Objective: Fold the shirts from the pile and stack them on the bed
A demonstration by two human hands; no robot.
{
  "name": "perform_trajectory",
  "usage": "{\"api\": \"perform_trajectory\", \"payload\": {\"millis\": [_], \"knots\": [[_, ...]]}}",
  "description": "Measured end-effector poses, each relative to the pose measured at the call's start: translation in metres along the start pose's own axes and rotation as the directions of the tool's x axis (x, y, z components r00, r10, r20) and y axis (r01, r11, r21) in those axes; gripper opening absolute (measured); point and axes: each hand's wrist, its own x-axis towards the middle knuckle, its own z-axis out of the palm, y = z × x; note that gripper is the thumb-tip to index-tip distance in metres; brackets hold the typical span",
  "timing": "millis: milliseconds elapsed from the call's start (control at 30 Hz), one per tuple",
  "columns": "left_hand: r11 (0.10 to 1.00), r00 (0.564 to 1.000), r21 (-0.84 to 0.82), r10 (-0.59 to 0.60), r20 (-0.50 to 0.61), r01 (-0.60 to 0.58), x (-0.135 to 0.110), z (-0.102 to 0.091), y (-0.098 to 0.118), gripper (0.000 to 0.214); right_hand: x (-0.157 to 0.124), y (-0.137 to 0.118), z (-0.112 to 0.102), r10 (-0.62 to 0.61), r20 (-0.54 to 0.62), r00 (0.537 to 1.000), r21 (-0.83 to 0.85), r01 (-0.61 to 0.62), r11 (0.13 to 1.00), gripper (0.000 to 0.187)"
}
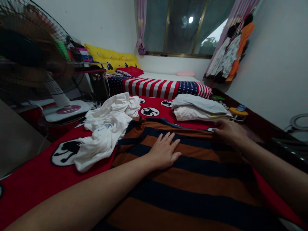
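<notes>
Garment (pixel 192 179) on bed (pixel 29 183), pile (pixel 108 128) left (fan (pixel 36 64) behind)

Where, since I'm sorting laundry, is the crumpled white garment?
In the head view the white garment lies on the red bedspread, left of the striped shirt and the left hand, near the fan base.

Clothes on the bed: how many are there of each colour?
Brown-and-navy striped cloth garment, spread flat under the left hand and right hand: 1
Crumpled white cloth heap: 1, pieces inside cannot be told
Folded grey cloth garment: 1
Folded cream-white cloth garment beneath it: 1
Total: 4
</notes>
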Motion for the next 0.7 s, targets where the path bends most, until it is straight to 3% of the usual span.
{"api": "perform_trajectory", "payload": {"millis": [133,200,267,300,367,433,500,600,667,700], "knots": [[0.979,1.0,-0.205,0.013,0.027,-0.007,0.013,-0.024,-0.02,0.051,0.01,-0.046,0.023,-0.016,0.115,0.993,-0.116,0.029,0.993,0.021],[0.919,0.992,-0.378,-0.127,-0.009,0.114,0.025,-0.04,-0.036,0.049,0.01,-0.054,0.031,0.023,0.221,0.975,-0.063,-0.01,0.998,0.013],[0.767,0.933,-0.556,-0.356,0.048,0.322,0.041,-0.054,-0.054,0.061,0.009,-0.056,0.035,0.082,0.337,0.938,0.044,-0.102,0.994,0.013],[0.655,0.888,-0.629,-0.442,0.13,0.419,0.048,-0.059,-0.061,0.067,0.008,-0.056,0.035,0.104,0.385,0.917,0.1,-0.154,0.983,0.015],[0.422,0.796,-0.715,-0.516,0.315,0.557,0.064,-0.064,-0.071,0.068,0.007,-0.056,0.032,0.127,0.445,0.886,0.184,-0.23,0.956,0.018],[0.279,0.744,-0.752,-0.544,0.388,0.597,0.077,-0.064,-0.076,0.049,0.006,-0.06,0.025,0.144,0.455,0.879,0.24,-0.277,0.931,0.019],[0.249,0.732,-0.785,-0.59,0.341,0.567,0.089,-0.062,-0.078,0.026,0.007,-0.065,0.017,0.133,0.397,0.908,0.381,-0.295,0.876,0.018],[0.278,0.738,-0.842,-0.647,0.191,0.462,0.099,-0.06,-0.082,0.011,0.009,-0.074,0.015,0.117,0.233,0.965,0.666,-0.246,0.704,0.012],[0.356,0.729,-0.854,-0.683,0.039,0.379,0.101,-0.055,-0.086,0.014,0.012,-0.076,0.024,0.134,0.173,0.976,0.748,-0.218,0.626,0.012],[0.439,0.724,-0.826,-0.687,-0.055,0.354,0.1,-0.051,-0.088,0.016,0.012,-0.076,0.032,0.132,0.16,0.978,0.749,-0.207,0.629,0.014]]}}
